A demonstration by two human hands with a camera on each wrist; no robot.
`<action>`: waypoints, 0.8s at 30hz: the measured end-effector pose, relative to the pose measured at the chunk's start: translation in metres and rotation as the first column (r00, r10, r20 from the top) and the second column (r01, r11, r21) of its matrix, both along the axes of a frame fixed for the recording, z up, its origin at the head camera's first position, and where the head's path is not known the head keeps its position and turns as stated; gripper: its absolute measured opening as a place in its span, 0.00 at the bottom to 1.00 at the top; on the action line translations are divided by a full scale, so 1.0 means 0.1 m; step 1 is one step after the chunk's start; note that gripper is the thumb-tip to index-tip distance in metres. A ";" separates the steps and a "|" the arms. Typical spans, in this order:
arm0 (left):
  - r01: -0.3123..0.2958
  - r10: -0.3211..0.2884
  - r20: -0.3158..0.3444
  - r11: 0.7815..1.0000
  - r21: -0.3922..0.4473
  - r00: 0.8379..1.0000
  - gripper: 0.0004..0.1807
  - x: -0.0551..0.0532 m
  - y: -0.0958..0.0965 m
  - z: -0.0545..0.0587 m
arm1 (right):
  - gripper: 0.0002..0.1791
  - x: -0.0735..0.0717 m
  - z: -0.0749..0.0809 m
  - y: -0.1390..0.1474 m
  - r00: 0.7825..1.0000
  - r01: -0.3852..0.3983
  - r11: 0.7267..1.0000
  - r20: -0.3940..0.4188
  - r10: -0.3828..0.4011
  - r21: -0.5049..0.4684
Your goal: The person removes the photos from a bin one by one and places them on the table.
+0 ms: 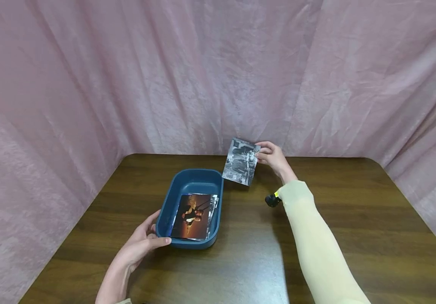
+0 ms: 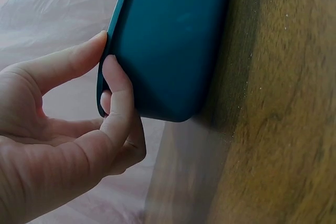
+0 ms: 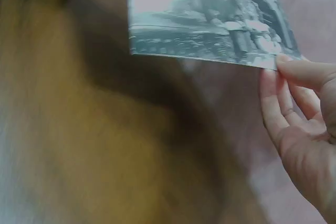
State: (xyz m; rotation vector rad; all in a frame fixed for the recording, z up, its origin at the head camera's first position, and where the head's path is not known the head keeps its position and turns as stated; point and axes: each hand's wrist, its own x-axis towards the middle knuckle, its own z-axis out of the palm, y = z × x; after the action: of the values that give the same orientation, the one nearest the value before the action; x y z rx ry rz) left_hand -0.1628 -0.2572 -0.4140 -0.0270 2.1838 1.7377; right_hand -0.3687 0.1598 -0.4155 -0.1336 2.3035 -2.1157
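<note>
A blue rounded bin [image 1: 180,181] stands on the wooden table, left of the middle. Inside it lies a small pile of photos, topped by a colour photo [image 1: 191,215] of figures against an orange sky. My left hand [image 1: 138,245] grips the bin's near left corner, thumb on the rim and fingers curled under its lip, as the left wrist view shows [image 2: 100,114]. Between thumb and fingers my right hand [image 1: 272,160] pinches the edge of a black-and-white photo [image 1: 240,162]. That photo is held above the table at the bin's far right corner, printed face showing.
The brown wooden table [image 1: 339,211] reaches back to a pink curtain [image 1: 221,76], which hangs behind it and along both sides. A small black device [image 1: 272,200] with a yellow band sits at the right wrist, by the sleeve cuff.
</note>
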 end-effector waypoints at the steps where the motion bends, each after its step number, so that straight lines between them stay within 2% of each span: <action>1: 0.002 -0.002 0.002 1.000 0.000 1.000 0.50 0.00 0.00 -0.01 | 0.25 0.00 -0.08 0.03 1.000 0.027 1.000 0.003 -0.027 -0.006; 4: -0.002 0.002 0.005 1.000 0.001 1.000 0.50 0.01 0.00 -0.02 | 0.25 0.01 -0.28 0.10 0.997 0.073 0.997 -0.002 -0.073 0.028; 7: -0.006 0.006 0.004 1.000 0.006 1.000 0.50 0.01 0.00 -0.03 | 0.23 0.01 -0.40 0.10 0.996 0.091 0.984 -0.034 -0.087 0.152; 10: -0.010 0.010 0.003 1.000 0.006 1.000 0.50 0.01 0.01 -0.03 | 0.21 0.03 -0.48 0.06 0.992 0.118 0.944 -0.069 -0.102 0.308; 13: -0.012 0.012 0.009 1.000 0.001 1.000 0.50 0.01 0.01 -0.02 | 0.20 0.04 -0.56 0.03 0.992 0.127 0.907 -0.068 -0.109 0.401; 19: -0.021 0.021 0.011 1.000 0.002 1.000 0.49 -0.02 0.05 -0.03 | 0.20 0.05 -0.62 0.02 0.994 0.110 0.878 -0.063 -0.091 0.465; 24: -0.026 0.026 0.003 1.000 0.001 1.000 0.49 -0.02 0.07 -0.03 | 0.21 0.04 -0.62 0.04 0.996 0.092 0.866 -0.055 -0.075 0.492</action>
State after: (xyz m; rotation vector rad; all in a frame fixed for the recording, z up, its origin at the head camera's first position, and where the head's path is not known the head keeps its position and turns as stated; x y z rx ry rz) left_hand -0.1650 -0.2501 -0.4172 -0.0573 2.1901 1.7516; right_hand -0.3646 0.1635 -0.4771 -0.0622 2.8272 -1.4824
